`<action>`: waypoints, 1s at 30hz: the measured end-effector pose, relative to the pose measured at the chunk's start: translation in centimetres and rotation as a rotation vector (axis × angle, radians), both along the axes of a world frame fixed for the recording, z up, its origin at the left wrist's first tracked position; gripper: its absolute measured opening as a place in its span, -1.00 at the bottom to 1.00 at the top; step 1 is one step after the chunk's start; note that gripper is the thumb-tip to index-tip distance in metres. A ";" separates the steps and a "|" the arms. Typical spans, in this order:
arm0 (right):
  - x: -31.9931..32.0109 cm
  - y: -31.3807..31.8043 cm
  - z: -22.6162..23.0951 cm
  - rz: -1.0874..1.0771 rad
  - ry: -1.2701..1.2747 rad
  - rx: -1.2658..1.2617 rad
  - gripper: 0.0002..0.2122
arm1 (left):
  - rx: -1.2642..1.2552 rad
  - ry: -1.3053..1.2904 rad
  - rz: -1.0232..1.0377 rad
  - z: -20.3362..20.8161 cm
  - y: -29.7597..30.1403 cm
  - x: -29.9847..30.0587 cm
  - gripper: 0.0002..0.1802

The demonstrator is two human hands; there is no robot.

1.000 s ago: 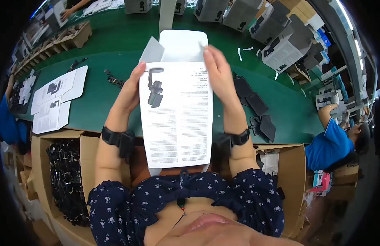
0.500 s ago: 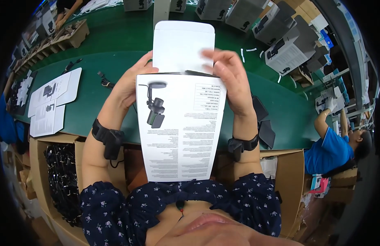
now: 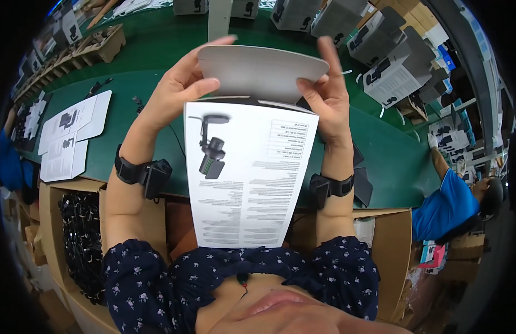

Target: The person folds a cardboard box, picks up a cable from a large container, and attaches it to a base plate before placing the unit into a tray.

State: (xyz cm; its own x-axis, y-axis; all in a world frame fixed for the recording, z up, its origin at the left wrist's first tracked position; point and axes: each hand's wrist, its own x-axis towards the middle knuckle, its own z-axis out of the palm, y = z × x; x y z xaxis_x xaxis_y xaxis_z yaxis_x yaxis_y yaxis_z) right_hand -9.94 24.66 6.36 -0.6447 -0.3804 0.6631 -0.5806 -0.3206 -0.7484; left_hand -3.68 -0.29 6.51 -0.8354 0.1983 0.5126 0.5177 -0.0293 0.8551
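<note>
A white cardboard box [image 3: 244,178], printed with a black desk device and small text, stands against my chest with its top end away from me. Its wide end flap [image 3: 261,69] is raised and curves toward me, its inner face grey in shadow. My left hand [image 3: 185,83] has the flap's left edge between the thumb in front and the fingers behind. At the right edge my right hand [image 3: 329,94] does likewise, its thumb low on the flap and a finger pointing up past the corner. What lies inside the box is hidden.
Flattened printed cartons [image 3: 74,136] and a coiled black cable [image 3: 138,103] lie left on the green table [image 3: 141,133]. Dark flat pieces [image 3: 364,183] sit at right. An open carton of black cables [image 3: 82,245] is below left. Several boxes [image 3: 397,78] stand far right, near a co-worker [image 3: 447,203].
The flap, upright and flat before, now bends toward me. My right hand has moved from above the flap's lower corner to its right edge; my left hand has slid up the left edge.
</note>
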 end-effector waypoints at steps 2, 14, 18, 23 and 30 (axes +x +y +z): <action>-0.7 0.3 -0.4 -0.013 0.069 0.020 -0.45 | -0.021 0.075 0.061 -0.4 0.2 -0.8 -0.44; -1.6 0.3 -1.9 -0.006 0.112 -0.221 -0.74 | -0.004 0.314 0.009 -0.1 0.5 -2.6 -0.50; -1.5 -0.1 -2.2 0.062 -0.076 -0.225 -0.84 | -0.097 0.270 0.019 0.0 -0.4 -2.3 -0.58; -0.3 0.4 -1.5 0.153 -0.217 -0.143 -0.87 | -0.069 0.022 -0.024 0.9 -0.1 -0.7 -0.75; 1.9 -1.7 0.1 0.131 -0.309 -0.171 -0.66 | -0.023 -0.085 0.192 -0.2 0.5 0.0 -0.80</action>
